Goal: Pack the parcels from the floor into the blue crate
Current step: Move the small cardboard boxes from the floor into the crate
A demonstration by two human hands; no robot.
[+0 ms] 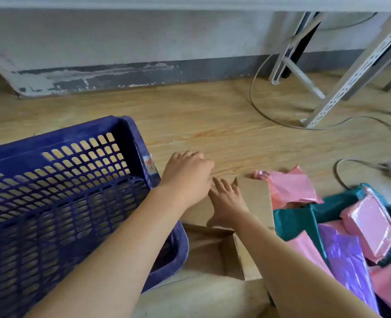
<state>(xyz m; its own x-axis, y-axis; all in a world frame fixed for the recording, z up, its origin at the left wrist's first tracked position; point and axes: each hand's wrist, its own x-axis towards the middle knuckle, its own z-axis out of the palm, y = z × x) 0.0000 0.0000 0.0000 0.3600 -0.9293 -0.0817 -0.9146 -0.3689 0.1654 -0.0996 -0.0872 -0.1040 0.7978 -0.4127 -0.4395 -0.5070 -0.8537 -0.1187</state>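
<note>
Wood-grain floor (212, 115) meets a scuffed grey wall (121, 42). The right grip (226, 200) lies spread on a cardboard box (256, 198); the left grip (187, 177) curls, its hold hidden.

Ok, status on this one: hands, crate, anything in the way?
Right hand flat on brown cardboard box, fingers straight; left hand curled at its far edge, grip unclear. Blue plastic mesh crate looks empty. Nothing between box and crate.

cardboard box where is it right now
Head view, centre: the cardboard box lies on the floor between the blue crate on its left and the parcels on its right, with the right hand flat on it.
</note>
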